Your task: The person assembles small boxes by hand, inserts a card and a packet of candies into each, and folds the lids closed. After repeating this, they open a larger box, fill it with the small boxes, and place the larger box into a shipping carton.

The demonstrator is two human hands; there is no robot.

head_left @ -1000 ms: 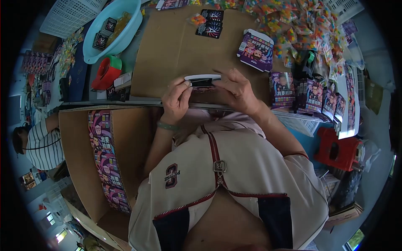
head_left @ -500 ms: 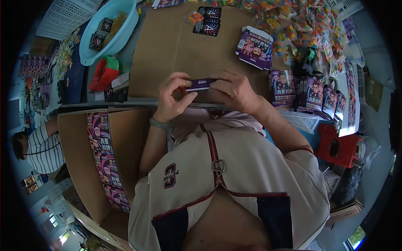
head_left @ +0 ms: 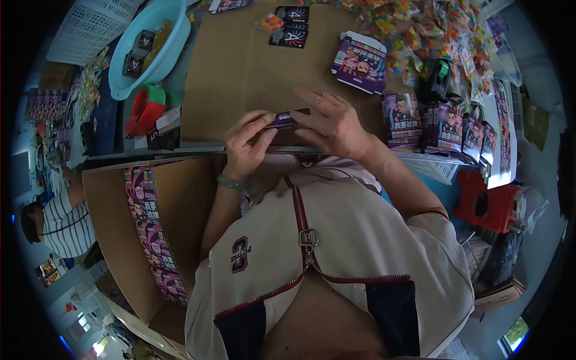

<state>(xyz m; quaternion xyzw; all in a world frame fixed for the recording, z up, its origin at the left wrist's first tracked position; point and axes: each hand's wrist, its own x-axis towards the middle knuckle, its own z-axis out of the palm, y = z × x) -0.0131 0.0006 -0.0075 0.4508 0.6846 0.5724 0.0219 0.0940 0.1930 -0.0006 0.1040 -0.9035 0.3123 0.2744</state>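
From the head camera, the left hand and the right hand meet over a brown cardboard sheet on the table, both grasping a small purple box between them; the left pinches its near end with thumb and fingers, the right covers its far end with fingers spread. The box sits close to the table's near edge. Beyond it lies a flat purple carton, and assembled purple boxes stand in a row to the right. A light blue basin and a red tape dispenser are on the left, and an open cardboard carton stands beside the left forearm.
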